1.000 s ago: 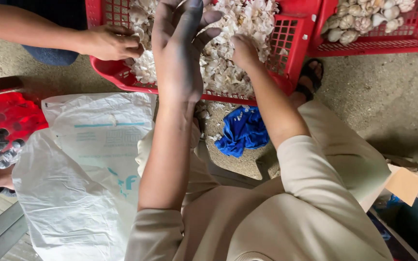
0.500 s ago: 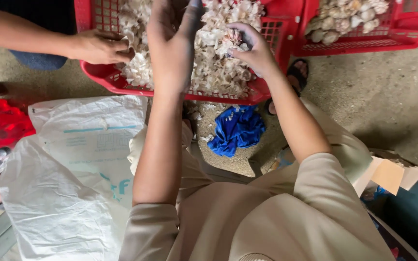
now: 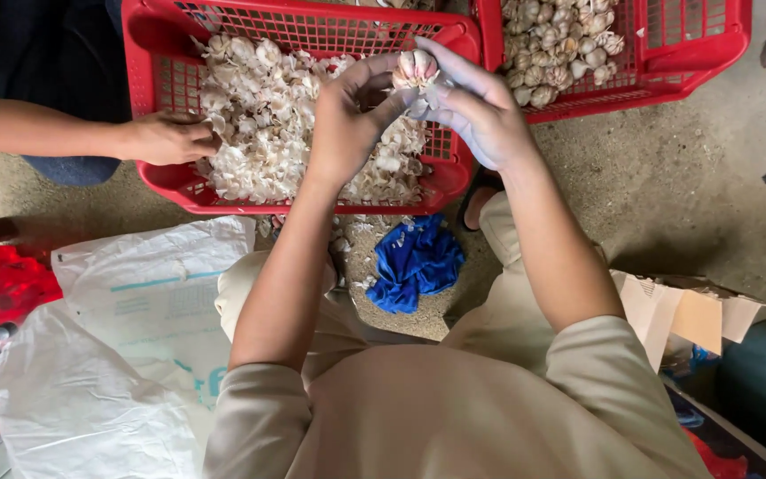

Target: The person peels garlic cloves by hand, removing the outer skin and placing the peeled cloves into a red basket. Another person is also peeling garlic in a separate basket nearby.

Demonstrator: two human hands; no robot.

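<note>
My left hand point(image 3: 347, 120) and my right hand point(image 3: 480, 111) meet above a red plastic crate point(image 3: 308, 22) and both grip one garlic bulb point(image 3: 415, 69), fingers pinching it from either side. The crate below holds a heap of loose garlic cloves and papery skins point(image 3: 263, 115). Another person's hand point(image 3: 166, 139) reaches into the crate's left side and rests on the cloves.
A second red crate point(image 3: 707, 40) with whole garlic bulbs point(image 3: 560, 49) stands at the right. A blue cloth point(image 3: 414, 262) lies on the concrete floor between my knees. A white sack point(image 3: 108, 355) lies at the left, a cardboard box point(image 3: 693, 310) at the right.
Both my hands rose out of the clove heap and came together on a single garlic bulb. The other person's hand stays at the crate's left side.
</note>
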